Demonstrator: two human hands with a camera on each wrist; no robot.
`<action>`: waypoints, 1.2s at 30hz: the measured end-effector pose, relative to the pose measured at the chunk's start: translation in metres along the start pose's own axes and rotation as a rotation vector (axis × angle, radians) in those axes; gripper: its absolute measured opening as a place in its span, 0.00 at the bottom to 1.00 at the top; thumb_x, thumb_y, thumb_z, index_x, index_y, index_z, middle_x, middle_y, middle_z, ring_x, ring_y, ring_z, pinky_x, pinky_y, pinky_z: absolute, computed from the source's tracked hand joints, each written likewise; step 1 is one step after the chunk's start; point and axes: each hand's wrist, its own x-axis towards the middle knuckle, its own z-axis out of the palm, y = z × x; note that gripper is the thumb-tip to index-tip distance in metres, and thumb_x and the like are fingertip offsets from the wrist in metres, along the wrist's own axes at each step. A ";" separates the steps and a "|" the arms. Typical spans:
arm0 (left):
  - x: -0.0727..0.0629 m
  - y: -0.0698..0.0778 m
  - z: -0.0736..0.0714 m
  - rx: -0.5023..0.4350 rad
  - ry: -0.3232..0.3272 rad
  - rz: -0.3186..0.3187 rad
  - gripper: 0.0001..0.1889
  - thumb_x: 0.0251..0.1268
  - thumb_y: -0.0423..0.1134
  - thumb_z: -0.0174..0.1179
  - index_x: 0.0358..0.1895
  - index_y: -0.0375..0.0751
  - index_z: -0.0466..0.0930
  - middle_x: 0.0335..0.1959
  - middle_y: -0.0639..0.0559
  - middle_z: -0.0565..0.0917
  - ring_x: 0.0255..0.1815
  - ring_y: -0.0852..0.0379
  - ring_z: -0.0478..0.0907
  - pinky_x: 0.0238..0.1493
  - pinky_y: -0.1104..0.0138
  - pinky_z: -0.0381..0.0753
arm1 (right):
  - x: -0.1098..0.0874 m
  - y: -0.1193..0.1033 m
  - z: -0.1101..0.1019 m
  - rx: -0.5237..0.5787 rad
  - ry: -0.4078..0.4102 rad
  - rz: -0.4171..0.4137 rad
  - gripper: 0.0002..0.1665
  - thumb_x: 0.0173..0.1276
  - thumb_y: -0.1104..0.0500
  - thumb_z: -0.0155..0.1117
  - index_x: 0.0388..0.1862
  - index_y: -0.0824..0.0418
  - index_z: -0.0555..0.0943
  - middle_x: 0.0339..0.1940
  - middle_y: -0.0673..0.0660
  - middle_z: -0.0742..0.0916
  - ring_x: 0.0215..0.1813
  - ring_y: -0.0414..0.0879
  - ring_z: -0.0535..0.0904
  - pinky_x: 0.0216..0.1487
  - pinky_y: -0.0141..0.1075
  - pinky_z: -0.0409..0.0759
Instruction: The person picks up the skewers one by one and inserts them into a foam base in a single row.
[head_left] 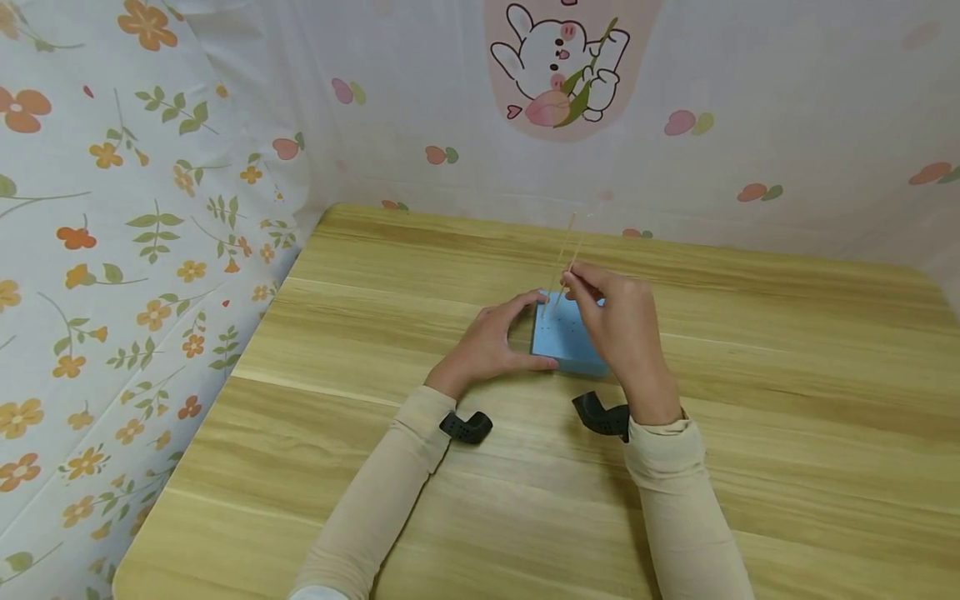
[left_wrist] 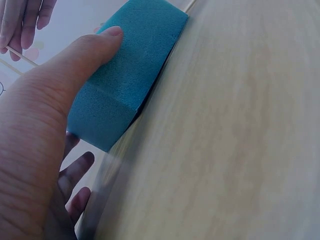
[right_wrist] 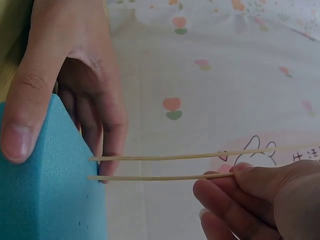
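Observation:
A blue foam block (head_left: 561,340) with several small holes in its top lies on the table. My left hand (head_left: 483,343) grips its left side, thumb on the near face and fingers at the far edge. In the right wrist view, two thin wooden sticks rise side by side from the block. My right hand (head_left: 628,329) pinches one stick (right_wrist: 150,178) between thumb and fingertips, its lower end at the block's top. Beside it the other stick (right_wrist: 150,158) stands in the block without being held. The block's right part is hidden behind my right hand in the head view.
Both forearms lie over the wood-grain table (head_left: 810,433). Black curved pieces (head_left: 467,427) sit by each wrist. Behind the table hangs a printed curtain (head_left: 405,100); a flowered one (head_left: 135,275) hangs at the left. Part of another thin stick (left_wrist: 190,6) shows beyond the block.

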 end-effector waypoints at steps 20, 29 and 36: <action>0.000 0.001 0.001 0.004 -0.005 -0.016 0.51 0.49 0.63 0.79 0.78 0.61 0.65 0.76 0.60 0.70 0.75 0.59 0.66 0.75 0.51 0.59 | 0.000 0.002 -0.004 0.004 -0.014 -0.023 0.12 0.75 0.64 0.67 0.51 0.70 0.88 0.30 0.61 0.91 0.30 0.53 0.87 0.26 0.39 0.74; -0.001 0.002 0.001 0.000 -0.001 -0.009 0.50 0.50 0.61 0.80 0.77 0.59 0.65 0.77 0.59 0.69 0.75 0.61 0.66 0.76 0.55 0.58 | 0.000 0.002 -0.004 0.004 -0.016 -0.028 0.12 0.75 0.64 0.66 0.52 0.69 0.88 0.28 0.60 0.91 0.28 0.52 0.86 0.22 0.36 0.67; -0.002 0.002 0.002 -0.006 -0.005 -0.013 0.50 0.50 0.60 0.80 0.78 0.58 0.65 0.77 0.60 0.69 0.75 0.61 0.66 0.76 0.54 0.58 | -0.001 0.002 -0.004 0.020 -0.007 -0.025 0.11 0.75 0.64 0.66 0.50 0.69 0.89 0.27 0.60 0.90 0.27 0.52 0.86 0.21 0.32 0.63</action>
